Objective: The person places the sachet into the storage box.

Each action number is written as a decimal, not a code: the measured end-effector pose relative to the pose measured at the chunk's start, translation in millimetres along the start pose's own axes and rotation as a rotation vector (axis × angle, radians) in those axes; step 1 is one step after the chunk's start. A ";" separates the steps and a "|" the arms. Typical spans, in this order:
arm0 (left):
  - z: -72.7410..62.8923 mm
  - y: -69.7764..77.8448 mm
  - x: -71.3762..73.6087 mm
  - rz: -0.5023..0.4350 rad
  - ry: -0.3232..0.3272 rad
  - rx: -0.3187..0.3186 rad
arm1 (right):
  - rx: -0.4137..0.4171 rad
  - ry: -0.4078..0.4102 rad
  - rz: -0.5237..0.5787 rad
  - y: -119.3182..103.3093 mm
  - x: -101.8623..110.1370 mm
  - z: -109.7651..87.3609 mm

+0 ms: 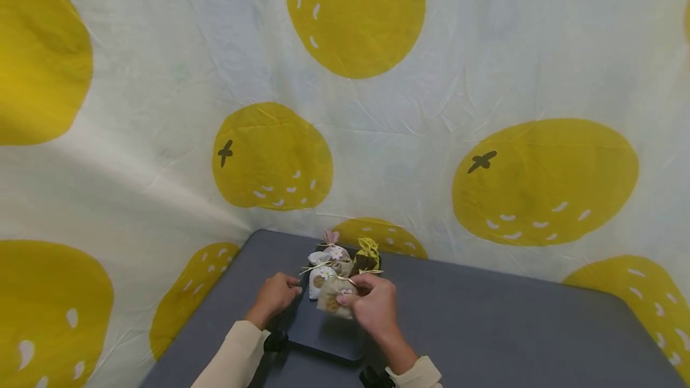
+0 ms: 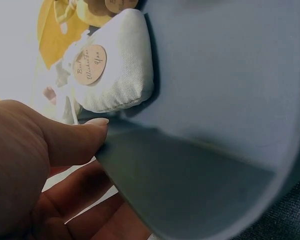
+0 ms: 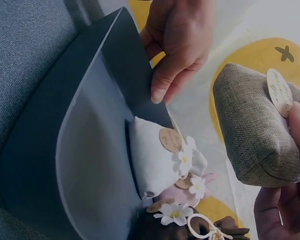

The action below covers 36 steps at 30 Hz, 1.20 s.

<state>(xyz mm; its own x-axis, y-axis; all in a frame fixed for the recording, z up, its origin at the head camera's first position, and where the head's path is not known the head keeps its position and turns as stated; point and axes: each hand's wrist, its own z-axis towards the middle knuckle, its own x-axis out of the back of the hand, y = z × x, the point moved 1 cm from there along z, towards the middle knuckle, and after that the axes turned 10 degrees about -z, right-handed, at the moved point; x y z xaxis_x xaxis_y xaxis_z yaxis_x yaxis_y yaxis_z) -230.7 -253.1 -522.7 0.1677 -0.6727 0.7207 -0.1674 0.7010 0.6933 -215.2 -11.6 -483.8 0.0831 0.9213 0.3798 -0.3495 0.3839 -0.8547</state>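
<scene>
My right hand [image 1: 380, 310] holds a beige cloth sachet [image 3: 247, 127] with a round tag, thumb on one side and fingers on the other, raised above a dark grey bin [image 1: 318, 329]. At the bin's left wall, my left hand [image 1: 275, 296] pinches the rim, with the thumb [image 2: 82, 142] inside and the fingers outside. A white sachet [image 2: 127, 65] with a round tag and a daisy lies in the bin, close to the left thumb. Beyond it are a pink sachet [image 1: 335, 250], a yellow one [image 1: 369, 247] and a dark brown one [image 3: 175, 229], partly hidden.
The bin stands on a grey cloth-covered table [image 1: 485, 328]. Behind and to the left hangs a white curtain [image 1: 388, 172] printed with big yellow fruit. Dark wrist cameras [image 1: 275, 341] sit at both cuffs.
</scene>
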 end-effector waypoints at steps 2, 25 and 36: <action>-0.1 -0.2 -0.7 -0.005 -0.001 0.000 | -0.003 -0.007 0.009 -0.2 -1.5 -0.6; -3.8 2.4 3.4 -0.009 0.001 -0.029 | 0.051 -0.016 0.001 -4.0 -18.2 -0.3; -3.1 0.1 1.5 -0.021 0.013 -0.012 | 0.057 -0.016 -0.039 -5.0 -24.6 2.4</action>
<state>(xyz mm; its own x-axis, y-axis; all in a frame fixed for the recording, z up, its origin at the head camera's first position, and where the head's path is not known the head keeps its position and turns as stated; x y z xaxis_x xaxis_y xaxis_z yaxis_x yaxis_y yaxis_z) -227.4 -253.2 -521.6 0.1838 -0.6841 0.7059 -0.1526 0.6895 0.7080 -217.7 -36.4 -488.1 0.0830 0.9044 0.4185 -0.3987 0.4150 -0.8178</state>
